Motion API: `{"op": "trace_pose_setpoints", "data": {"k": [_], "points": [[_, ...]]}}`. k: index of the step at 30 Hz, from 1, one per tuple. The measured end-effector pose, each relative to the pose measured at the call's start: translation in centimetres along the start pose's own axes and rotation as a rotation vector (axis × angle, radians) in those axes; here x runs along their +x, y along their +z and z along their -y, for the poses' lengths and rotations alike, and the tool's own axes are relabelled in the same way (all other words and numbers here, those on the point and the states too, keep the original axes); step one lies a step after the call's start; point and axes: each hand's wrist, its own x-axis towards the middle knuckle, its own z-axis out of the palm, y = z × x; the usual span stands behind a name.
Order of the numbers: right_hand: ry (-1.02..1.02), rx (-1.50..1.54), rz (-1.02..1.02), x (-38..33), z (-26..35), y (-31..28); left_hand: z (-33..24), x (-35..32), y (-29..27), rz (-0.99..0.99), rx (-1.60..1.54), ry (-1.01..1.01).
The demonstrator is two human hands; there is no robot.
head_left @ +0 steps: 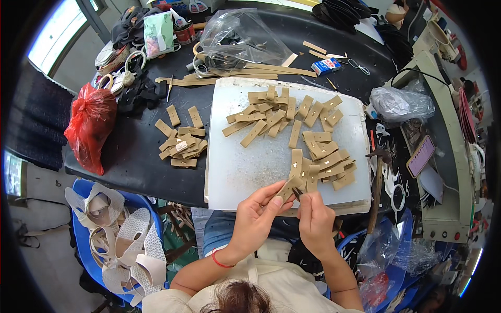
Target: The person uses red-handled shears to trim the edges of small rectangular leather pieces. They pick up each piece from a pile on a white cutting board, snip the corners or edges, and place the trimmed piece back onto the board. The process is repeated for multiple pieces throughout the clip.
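Note:
My left hand (261, 208), with a red cord round its wrist, pinches a short tan strap (288, 190) over the near edge of a white board (235, 180). My right hand (316, 221) is closed close beside it, gripping a small dark pointed tool (297, 192). The tool's tip reaches the strap; most of it is hidden in the fingers, so its kind is unclear. Just beyond my hands lie more tan straps (334, 163), several with small shiny metal bits. A larger heap of tan straps (269, 112) covers the far part of the board.
Left of the board is another strap pile (182, 143). A red plastic bag (93, 128) sits at the table's left edge. Below it, a blue bin (86, 261) holds light-coloured woven shoe uppers (138, 240). A hammer (377, 182) lies right of the board, near a phone (420, 156).

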Motion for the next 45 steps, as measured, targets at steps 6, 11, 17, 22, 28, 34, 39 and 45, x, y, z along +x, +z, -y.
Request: {"op": "trace_pose_setpoints", "data": {"k": [6, 11, 17, 22, 28, 34, 39, 45], "points": [[-0.028, 0.136, 0.001, 2.0, 2.8, -3.2, -1.6, 0.1, -1.6, 0.088, -0.002, -0.242], [-0.345, -0.018, 0.005, 1.8, 2.4, -2.1, -1.6, 0.1, -1.0, 0.072, -0.14, -0.202], [-0.289, 0.017, -0.015, 1.7, 2.5, -2.0, -2.1, -0.3, -0.7, 0.261, 0.389, 0.026], [-0.225, 0.024, 0.103, 2.3, 2.0, -3.8, -3.5, 0.6, -0.2, 0.494, 0.986, 0.241], [-0.19, -0.005, -0.109, 1.0, -0.7, -5.8, -2.8, 2.5, 2.4, 0.613, 1.207, 0.476], [0.252, 0.322, -0.389, 2.5, -1.7, -6.5, -1.3, 8.6, 5.4, 0.245, 1.707, 0.757], [0.373, 0.462, -0.315, 3.5, -3.3, -5.9, -2.9, 9.8, 3.6, -0.017, 1.546, 0.949], [0.332, 0.492, -0.256, 3.2, -1.6, -5.3, -4.6, 7.1, -3.7, -0.33, 1.614, 0.646]]}}
